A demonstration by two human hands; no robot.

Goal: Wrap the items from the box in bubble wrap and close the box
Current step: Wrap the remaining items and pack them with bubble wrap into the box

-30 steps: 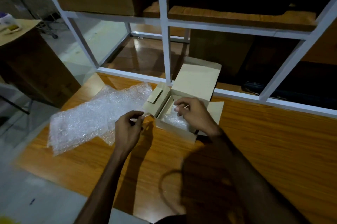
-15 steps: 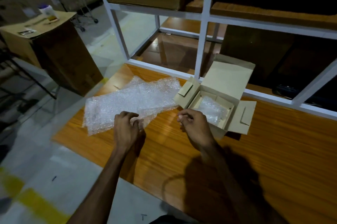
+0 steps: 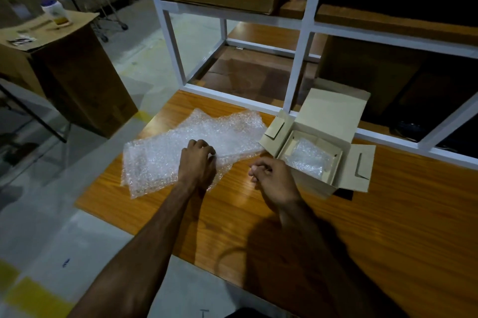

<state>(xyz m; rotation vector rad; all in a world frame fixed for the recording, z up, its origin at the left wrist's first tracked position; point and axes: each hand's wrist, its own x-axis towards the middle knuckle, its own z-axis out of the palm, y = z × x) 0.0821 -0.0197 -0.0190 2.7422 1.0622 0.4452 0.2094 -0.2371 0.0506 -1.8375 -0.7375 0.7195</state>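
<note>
Head view, the only one. My left hand [image 3: 198, 160] rests knuckles-up on the near edge of the clear, crumpled bubble wrap sheet [image 3: 191, 147]; its fingers are curled, but whether they pinch the film I cannot tell. My right hand [image 3: 271, 178] hovers over the orange wooden table [image 3: 388, 227], fingers curled against the thumb; something small may be pinched there, but I cannot tell.

The small open tan cardboard box [image 3: 320, 152] sits at two o'clock from my right hand, just beside it. The sheet lies at ten o'clock from that hand, its long axis running from eight o'clock to two o'clock. My left hand is nearer the sheet, my right nearer the box.

Count: one box, four flaps open; one loose sheet, possibly layered; one bubble-wrapped bundle [image 3: 309, 160] inside the box.
</note>
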